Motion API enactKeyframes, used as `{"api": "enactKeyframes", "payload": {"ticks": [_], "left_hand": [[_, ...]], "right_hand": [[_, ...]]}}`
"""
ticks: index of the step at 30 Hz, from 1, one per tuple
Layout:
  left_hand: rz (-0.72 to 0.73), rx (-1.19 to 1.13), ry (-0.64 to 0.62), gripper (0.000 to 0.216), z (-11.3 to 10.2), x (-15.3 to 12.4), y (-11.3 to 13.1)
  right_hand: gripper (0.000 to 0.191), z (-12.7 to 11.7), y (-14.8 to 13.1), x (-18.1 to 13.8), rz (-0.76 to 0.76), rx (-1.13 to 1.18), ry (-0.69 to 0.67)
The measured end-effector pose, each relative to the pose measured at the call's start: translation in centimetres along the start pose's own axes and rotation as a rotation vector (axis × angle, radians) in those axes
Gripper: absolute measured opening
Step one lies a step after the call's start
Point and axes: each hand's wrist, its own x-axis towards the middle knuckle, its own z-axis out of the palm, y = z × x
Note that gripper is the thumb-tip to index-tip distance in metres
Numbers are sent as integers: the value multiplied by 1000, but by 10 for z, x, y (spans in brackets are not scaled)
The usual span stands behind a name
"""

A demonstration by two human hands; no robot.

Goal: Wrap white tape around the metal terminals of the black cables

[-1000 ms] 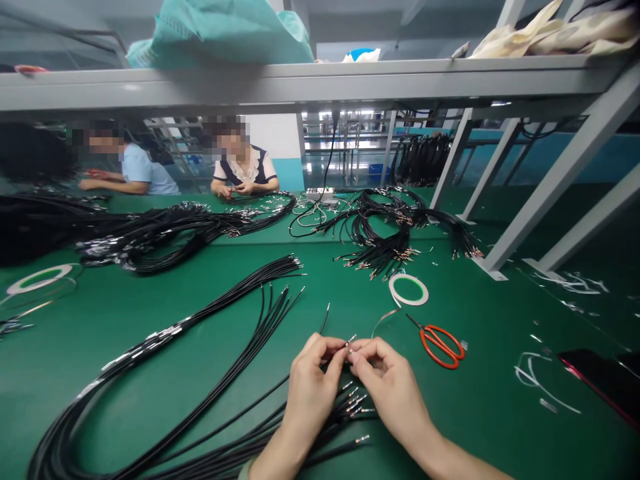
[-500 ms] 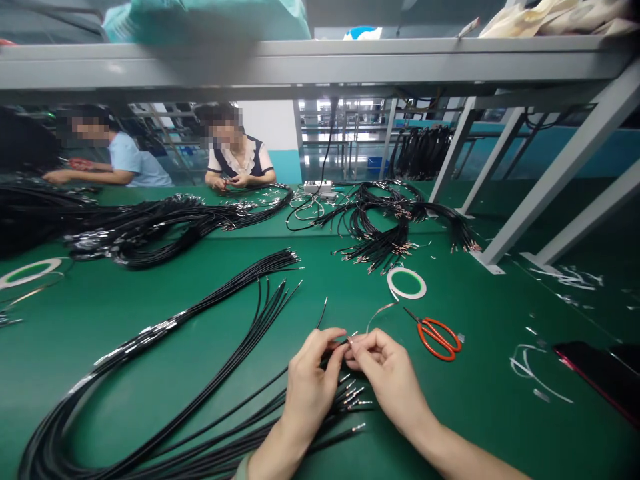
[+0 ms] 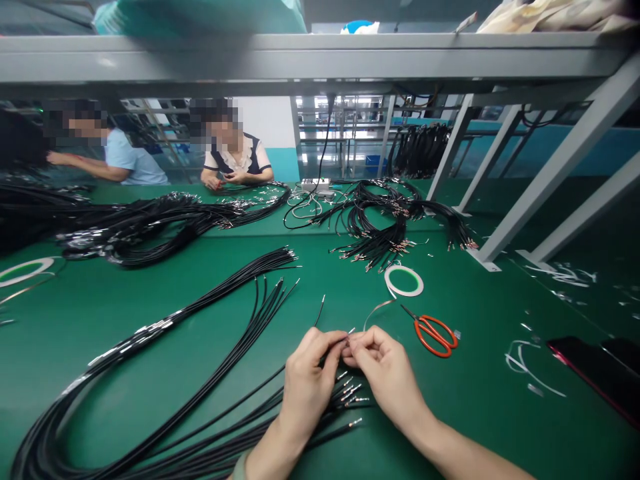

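Observation:
My left hand (image 3: 307,377) pinches the end of a thin black cable (image 3: 270,380), its metal tip poking out above the fingers. Right against it, my right hand (image 3: 385,367) has thumb and fingers closed on a narrow copper-coloured tape strip (image 3: 375,310). That strip runs back toward a white-rimmed tape roll (image 3: 388,281) lying flat beyond the hands. Where tape and cable meet is mostly covered by my fingertips. Under my left wrist, several loose cable ends with metal tips (image 3: 354,423) fan out. Orange-handled scissors (image 3: 435,335) lie to the right.
A looped bundle of black cables (image 3: 205,300) curves across the left of the green table (image 3: 470,413). More cable piles (image 3: 165,230) lie farther back. White tape scraps (image 3: 525,363) and a dark red-edged object (image 3: 590,373) are at right. Metal legs (image 3: 560,173) hold an overhead shelf. Two people sit opposite.
Both hands stay together at the cable end, their fingertips slightly shifted around it. The whole view has moved a little. A person across the table has shifted their arms.

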Motion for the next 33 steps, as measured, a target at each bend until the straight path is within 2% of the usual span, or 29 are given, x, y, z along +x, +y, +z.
{"api": "enactKeyframes", "payload": {"ticks": [4, 10, 13, 17, 20, 26, 33], "left_hand": [[11, -9, 10, 17, 0, 1, 0], [-77, -42, 4, 18, 2, 1, -1], [-216, -174, -10, 16, 5, 1, -4], [-478, -476, -46, 19, 10, 5, -5], [-583, -598, -79, 26, 8, 10, -4], [-651, -730, -122, 21, 2, 13, -6], [-661, -702, -145, 35, 6, 13, -10]], "right_hand": [[19, -1, 1, 1, -6, -10, -6], [19, 0, 1, 1, 2, -9, -14], [20, 0, 3, 2, 2, -6, -22], [22, 0, 5, 2, 3, -19, -36], [22, 0, 7, 3, -6, -56, -34], [24, 1, 7, 4, 9, -67, -53], [24, 3, 5, 1, -34, -124, -71]]}}
